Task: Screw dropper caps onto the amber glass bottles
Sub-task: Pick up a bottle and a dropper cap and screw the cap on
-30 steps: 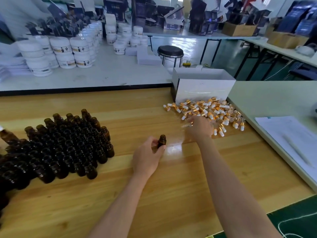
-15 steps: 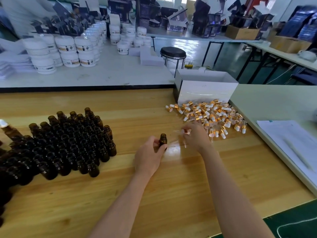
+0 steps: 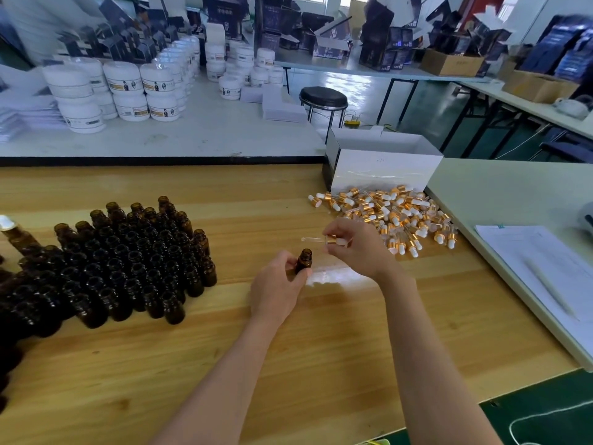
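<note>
My left hand (image 3: 278, 289) grips a small amber glass bottle (image 3: 303, 260) that stands upright and uncapped on the wooden table (image 3: 288, 364). Just to its right and a little higher, my right hand (image 3: 356, 245) pinches a dropper cap (image 3: 333, 240) by its gold collar. The cap lies almost level, with its clear glass pipette pointing left above the bottle's mouth. A pile of gold and white dropper caps (image 3: 394, 213) lies behind my right hand. Several open amber bottles (image 3: 128, 261) stand packed together on the left.
A white open box (image 3: 382, 168) stands behind the cap pile. To the right, a pale table carries papers (image 3: 552, 274). One capped bottle (image 3: 12, 231) lies at the far left. White jars (image 3: 128, 91) fill the table behind, and a black stool (image 3: 323, 99) stands beyond.
My right hand has left the cap pile and come left toward the bottle, carrying a dropper cap. My left hand has kept its hold on the bottle.
</note>
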